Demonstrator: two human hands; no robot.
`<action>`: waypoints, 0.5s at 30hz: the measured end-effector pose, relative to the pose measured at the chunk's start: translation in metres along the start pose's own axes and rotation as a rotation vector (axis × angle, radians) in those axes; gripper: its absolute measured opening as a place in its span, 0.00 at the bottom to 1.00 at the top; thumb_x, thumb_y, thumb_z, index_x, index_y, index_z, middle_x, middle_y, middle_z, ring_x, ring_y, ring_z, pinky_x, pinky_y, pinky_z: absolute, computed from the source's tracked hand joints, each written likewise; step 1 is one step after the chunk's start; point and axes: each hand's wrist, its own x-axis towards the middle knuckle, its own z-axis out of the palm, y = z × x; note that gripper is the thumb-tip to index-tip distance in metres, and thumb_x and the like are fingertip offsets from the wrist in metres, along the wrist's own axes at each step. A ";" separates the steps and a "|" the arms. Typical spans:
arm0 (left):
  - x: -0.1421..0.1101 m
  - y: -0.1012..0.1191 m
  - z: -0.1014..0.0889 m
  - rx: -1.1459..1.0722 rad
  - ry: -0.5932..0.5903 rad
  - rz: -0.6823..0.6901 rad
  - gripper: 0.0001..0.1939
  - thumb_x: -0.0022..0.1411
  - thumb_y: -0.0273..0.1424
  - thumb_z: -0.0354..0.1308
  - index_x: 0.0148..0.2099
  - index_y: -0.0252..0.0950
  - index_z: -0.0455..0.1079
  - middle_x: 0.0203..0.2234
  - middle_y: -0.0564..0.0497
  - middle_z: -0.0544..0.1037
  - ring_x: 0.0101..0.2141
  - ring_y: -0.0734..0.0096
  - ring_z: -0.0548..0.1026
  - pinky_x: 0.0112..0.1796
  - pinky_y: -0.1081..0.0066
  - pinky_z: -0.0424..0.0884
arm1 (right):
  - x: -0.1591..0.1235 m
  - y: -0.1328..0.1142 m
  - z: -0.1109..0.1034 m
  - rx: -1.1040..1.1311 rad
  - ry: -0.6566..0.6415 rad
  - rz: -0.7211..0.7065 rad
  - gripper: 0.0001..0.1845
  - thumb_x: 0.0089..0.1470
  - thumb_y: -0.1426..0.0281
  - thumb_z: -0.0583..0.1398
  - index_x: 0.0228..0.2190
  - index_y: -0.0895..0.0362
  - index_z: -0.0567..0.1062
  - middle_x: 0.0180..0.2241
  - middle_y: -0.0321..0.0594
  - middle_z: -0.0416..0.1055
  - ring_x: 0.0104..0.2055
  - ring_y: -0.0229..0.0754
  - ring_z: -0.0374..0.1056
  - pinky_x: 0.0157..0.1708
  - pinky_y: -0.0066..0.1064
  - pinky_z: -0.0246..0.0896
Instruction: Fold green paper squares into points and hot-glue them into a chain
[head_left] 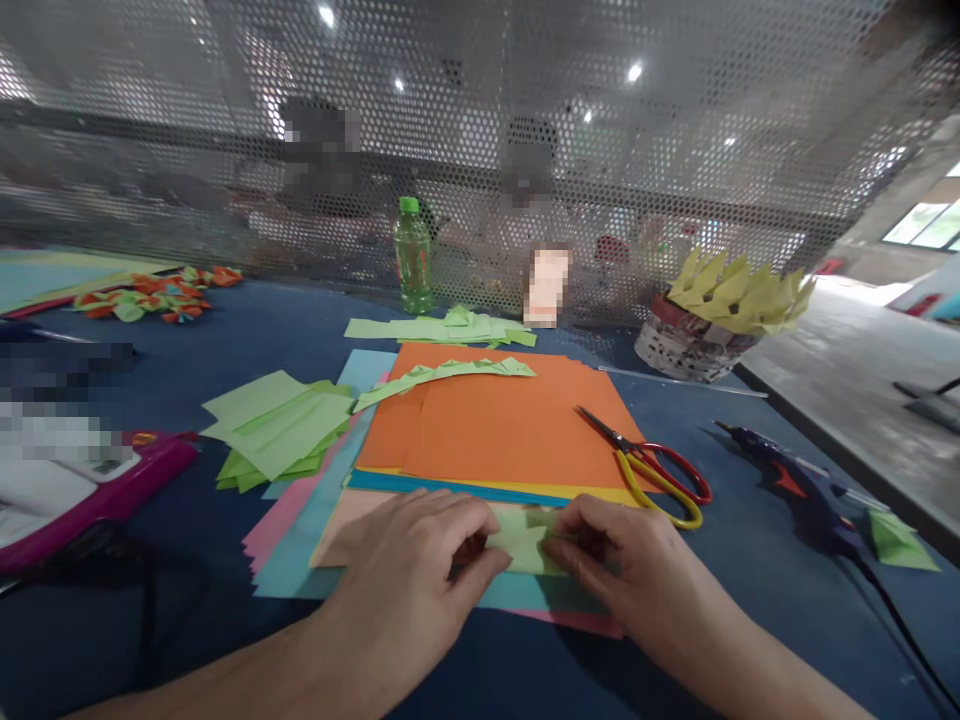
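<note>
Between my two hands lies a light green paper piece (pixel 527 545), resting over a stack of coloured sheets. My left hand (pixel 431 550) pinches its left end between thumb and fingers. At its right end, my right hand (pixel 611 545) pinches it as well. Just beyond the hands are the orange sheets (pixel 517 430), with a folded green paper strip (pixel 450 370) across their far part. Scissors with red and yellow handles (pixel 645 465) rest on the right edge of the stack, tips pointing away to the left. Cut green paper pieces (pixel 289 425) are piled left of it.
A glue gun (pixel 787 485) with its cord lies at the right, near a small green paper (pixel 900 540). Behind stand a green bottle (pixel 413 262) and a newspaper-covered pot (pixel 686 345) with yellow-green paper points. A perforated metal screen (pixel 480 120) closes the back. Folded paper bits (pixel 161 293) lie far left.
</note>
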 end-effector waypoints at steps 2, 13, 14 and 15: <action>-0.001 0.000 0.000 -0.018 -0.003 -0.024 0.07 0.63 0.31 0.59 0.31 0.40 0.67 0.23 0.58 0.73 0.28 0.67 0.71 0.30 0.69 0.57 | -0.001 -0.001 0.000 -0.020 0.000 -0.001 0.07 0.58 0.73 0.59 0.27 0.54 0.71 0.23 0.30 0.70 0.25 0.36 0.63 0.26 0.27 0.53; 0.001 0.000 -0.001 0.004 -0.033 -0.058 0.08 0.64 0.33 0.56 0.31 0.40 0.64 0.22 0.58 0.71 0.26 0.68 0.71 0.27 0.69 0.56 | -0.005 -0.007 0.003 -0.006 0.064 -0.033 0.06 0.60 0.73 0.58 0.30 0.53 0.71 0.25 0.30 0.72 0.25 0.35 0.66 0.27 0.26 0.56; 0.002 0.000 0.000 0.001 -0.032 -0.061 0.07 0.64 0.33 0.55 0.32 0.40 0.65 0.22 0.58 0.71 0.26 0.68 0.71 0.27 0.69 0.57 | -0.005 -0.007 0.004 -0.024 0.067 -0.033 0.07 0.59 0.74 0.58 0.29 0.53 0.71 0.24 0.30 0.72 0.25 0.35 0.66 0.27 0.26 0.56; 0.002 0.000 0.000 0.000 -0.030 -0.062 0.06 0.64 0.33 0.55 0.32 0.41 0.65 0.23 0.58 0.72 0.27 0.67 0.71 0.28 0.69 0.57 | -0.004 -0.006 0.005 -0.052 0.074 -0.038 0.07 0.59 0.74 0.58 0.29 0.53 0.71 0.24 0.30 0.72 0.25 0.36 0.66 0.27 0.26 0.55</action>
